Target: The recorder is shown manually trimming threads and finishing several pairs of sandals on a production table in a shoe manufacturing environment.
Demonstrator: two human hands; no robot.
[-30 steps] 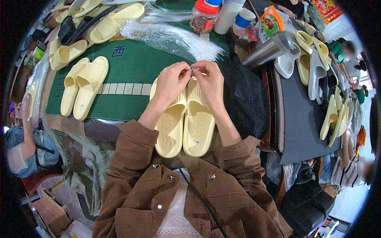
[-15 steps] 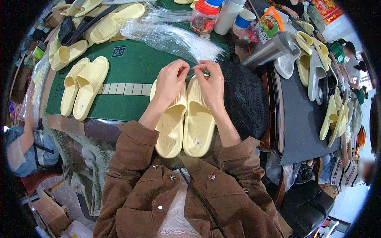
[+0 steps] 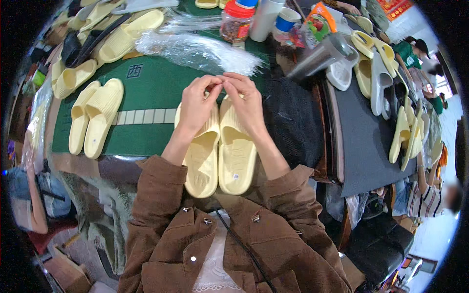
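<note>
A pair of pale yellow slide slippers lies side by side in front of me, the left slipper point(image 3: 201, 168) and the right slipper point(image 3: 238, 163), toes pointing away. Over their toe ends my left hand point(image 3: 196, 105) and my right hand point(image 3: 245, 102) meet, thumbs and fingertips pinched together. Whatever they pinch is too small or hidden to make out. Both hands cover part of the ribbed straps. Just beyond my fingers lies a bundle of thin clear plastic strands point(image 3: 234, 57) in a clear bag point(image 3: 171, 46).
Another yellow slipper pair point(image 3: 100, 119) lies left on the green mat point(image 3: 141, 88). More slippers point(image 3: 132, 36) are piled far left. A red-lidded jar point(image 3: 235, 24), a paper cup point(image 3: 287, 22) and a steel tumbler point(image 3: 320, 56) stand beyond. Slippers point(image 3: 364, 73) fill the grey right-hand table point(image 3: 337, 127); people work farther right.
My fingertips have come together from a small gap. The whole view has shifted, so the mat, slippers and jar appear farther left.
</note>
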